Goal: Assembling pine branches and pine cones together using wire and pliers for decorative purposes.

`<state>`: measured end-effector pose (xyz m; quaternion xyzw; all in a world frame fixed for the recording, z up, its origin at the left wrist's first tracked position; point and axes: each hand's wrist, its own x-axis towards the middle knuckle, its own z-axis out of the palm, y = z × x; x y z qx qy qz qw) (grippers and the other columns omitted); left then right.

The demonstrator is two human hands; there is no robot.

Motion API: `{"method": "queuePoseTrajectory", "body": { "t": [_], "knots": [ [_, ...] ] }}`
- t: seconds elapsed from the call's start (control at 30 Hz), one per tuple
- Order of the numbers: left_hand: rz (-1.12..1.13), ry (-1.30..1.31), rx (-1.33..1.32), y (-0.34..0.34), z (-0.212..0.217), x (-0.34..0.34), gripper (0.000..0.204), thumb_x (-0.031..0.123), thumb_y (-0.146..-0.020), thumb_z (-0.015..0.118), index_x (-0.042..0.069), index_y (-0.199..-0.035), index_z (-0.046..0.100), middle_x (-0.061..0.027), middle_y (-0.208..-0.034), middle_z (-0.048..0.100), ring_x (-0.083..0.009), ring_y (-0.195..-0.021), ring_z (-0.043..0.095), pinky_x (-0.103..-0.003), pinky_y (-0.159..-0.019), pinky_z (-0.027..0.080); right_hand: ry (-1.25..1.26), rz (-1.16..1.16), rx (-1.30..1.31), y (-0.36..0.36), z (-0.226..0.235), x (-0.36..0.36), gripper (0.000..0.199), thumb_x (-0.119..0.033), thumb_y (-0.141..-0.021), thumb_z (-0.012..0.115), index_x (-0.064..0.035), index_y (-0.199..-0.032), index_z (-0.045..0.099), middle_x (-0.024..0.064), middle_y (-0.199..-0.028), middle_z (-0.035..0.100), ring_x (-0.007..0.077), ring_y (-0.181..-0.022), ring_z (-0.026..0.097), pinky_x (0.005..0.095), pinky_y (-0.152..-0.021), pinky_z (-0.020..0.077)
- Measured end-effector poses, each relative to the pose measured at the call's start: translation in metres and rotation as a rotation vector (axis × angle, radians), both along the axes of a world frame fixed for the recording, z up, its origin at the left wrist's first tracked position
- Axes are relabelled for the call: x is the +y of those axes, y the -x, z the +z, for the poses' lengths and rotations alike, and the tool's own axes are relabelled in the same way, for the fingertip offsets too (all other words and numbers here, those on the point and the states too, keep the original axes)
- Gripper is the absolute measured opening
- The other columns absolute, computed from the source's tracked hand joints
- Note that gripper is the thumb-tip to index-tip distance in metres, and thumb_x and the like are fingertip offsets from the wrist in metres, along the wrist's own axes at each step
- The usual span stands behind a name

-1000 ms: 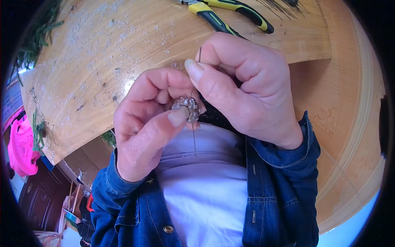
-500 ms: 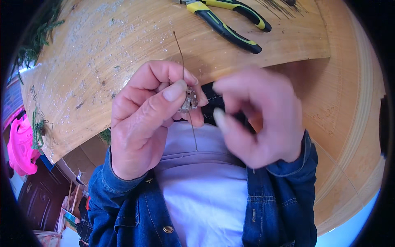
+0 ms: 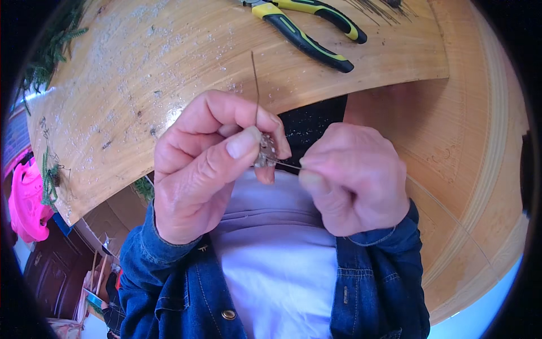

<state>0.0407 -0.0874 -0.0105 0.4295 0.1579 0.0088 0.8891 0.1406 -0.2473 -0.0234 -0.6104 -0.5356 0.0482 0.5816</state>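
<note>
- Two bare hands meet at the centre of the frame, seen from above, with denim jacket sleeves [image 3: 169, 277] and a pale shirt front [image 3: 276, 265] filling the lower middle.
- Left hand [image 3: 209, 164], centre left, is closed in a pinch: thumb and curled fingers clamp a small silvery beaded piece [image 3: 266, 152] at the very middle of the frame, between the two hands.
- Right hand [image 3: 353, 178], centre right, is curled into a loose fist, and its thumb and forefinger grip the end of a thin wire [image 3: 288, 164] that runs sideways out of the beaded piece.
- Another length of thin wire [image 3: 255, 85] rises from the left hand's pinch, nearly upright, toward the upper middle of the frame.
- Behind the hands, a light wooden tabletop [image 3: 141, 73] spreads across the upper half, dusted with pale specks and small dark scraps.
- Pliers with yellow and black handles [image 3: 307, 25] lie at the upper centre, on the table, well apart from the hands.
- A fan of fine wires [image 3: 378, 8] lies at the top edge, just right of the pliers.
- Green sprigs [image 3: 48, 48] sit along the table's upper left edge.
- A bright pink object [image 3: 25, 203] shows at the far left edge, below the table level; what it is cannot be told.
- A curved wooden surface [image 3: 468, 141] fills the right side.
</note>
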Motion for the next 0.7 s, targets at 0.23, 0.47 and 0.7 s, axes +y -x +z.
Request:
{"method": "queuePoseTrajectory", "body": {
  "t": [0.23,0.47,0.7],
  "knots": [
    [-0.002,-0.497,-0.123,0.004,0.001,0.002,0.018,0.006,-0.087,0.064,-0.004,-0.1,0.056,-0.0135,-0.091,0.063,-0.0168,-0.077,0.061,-0.025,-0.07,0.049,0.27,-0.059,0.257,-0.005,0.035,0.003,0.011,-0.001,-0.081,0.068,0.0012,-0.083,0.058,0.0068,-0.062,0.054,0.0142,-0.047,0.05,0.0254,-0.043,0.0356],
    [-0.228,-1.24,-0.335,-0.003,0.015,0.012,0.028,0.006,-0.072,0.075,-0.001,-0.094,0.059,-0.0135,-0.085,0.061,-0.0247,-0.069,0.063,-0.028,-0.058,0.051,0.31,-0.067,0.186,-0.011,0.047,0.005,0.012,0.0,-0.08,0.068,0.001,-0.075,0.057,0.0066,-0.057,0.051,0.0143,-0.044,0.048,0.0267,-0.041,0.033],
    [-0.083,-1.553,-0.443,-0.003,0.016,0.005,0.033,0.005,-0.065,0.076,0.0,-0.093,0.059,-0.0129,-0.082,0.062,-0.0257,-0.065,0.063,-0.031,-0.052,0.05,0.256,-0.085,0.16,-0.006,0.047,0.004,0.013,-0.002,-0.081,0.068,0.0007,-0.075,0.057,0.0064,-0.057,0.051,0.0134,-0.044,0.048,0.0268,-0.041,0.0338]
  ]
}}
